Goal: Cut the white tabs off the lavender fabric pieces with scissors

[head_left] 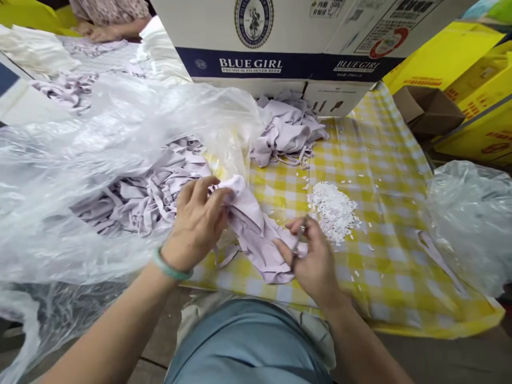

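So the left hand (198, 221) has its thumb and fingers pinched together on the upper end of a lilac garment (260, 234), and a pale green bangle (170, 266) sits on that wrist. The right hand (314, 261) has its fingers curled round a small metal tool (300, 237) (looks like snips, but it's too blurry to swear to). Its thumb is at the garment's lower end; can't tell if it's actually gripping the fabric. The garment runs slantwise between both hands, over the near part of a yellow-and-white checked tablecloth (388, 213).

Just past the right hand there's a heap of tiny white bits (334, 210), with strays scattered around it. Left of the left hand, a jumble of lilac pieces (148, 192) spills from a big clear plastic bag (100, 117). Another lilac pile (288, 130) lies up against a Blue Girl beer carton (296, 32). Over on the right, a thin lilac strip (440, 261) lies beside a second clear bag (472, 213). Far left, behind the bag, another person's hands (98, 34) rest by more lilac fabric.
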